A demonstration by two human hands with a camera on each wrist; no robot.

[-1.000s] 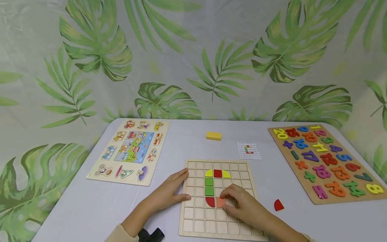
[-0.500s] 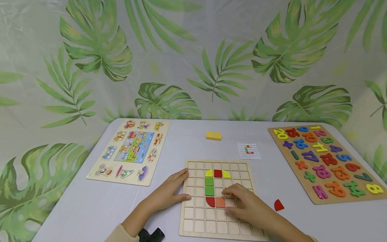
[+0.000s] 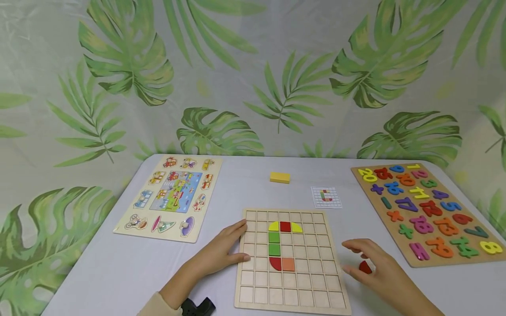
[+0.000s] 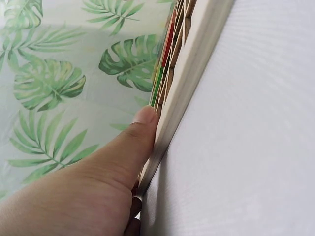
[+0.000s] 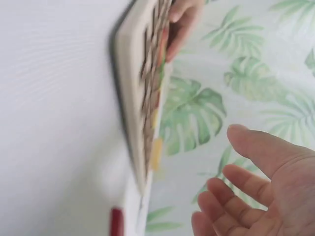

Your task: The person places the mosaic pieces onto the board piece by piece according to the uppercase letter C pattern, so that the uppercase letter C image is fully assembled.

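Note:
A wooden grid board point(image 3: 316, 281) lies at the table's front middle. On it sit yellow, red, green and orange pieces forming a C shape, with the orange square point(image 3: 288, 264) at the bottom. My left hand point(image 3: 227, 245) rests against the board's left edge point(image 4: 172, 113), thumb on top. My right hand point(image 3: 365, 261) hovers just right of the board with fingers loosely spread over a red quarter-circle piece point(image 3: 364, 267) on the table; it holds nothing. The right wrist view shows that hand's fingers point(image 5: 246, 191) apart and the red piece point(image 5: 116, 221) blurred below.
A small pattern card point(image 3: 326, 197) and a yellow block point(image 3: 280, 177) lie behind the board. A vehicle peg puzzle point(image 3: 171, 195) sits at the left, a number puzzle point(image 3: 424, 210) at the right. A black object point(image 3: 197, 306) lies near the front edge.
My right hand let go of the orange square, now seated in the grid, and moved right off the board to above the red quarter-circle. The left hand stayed still.

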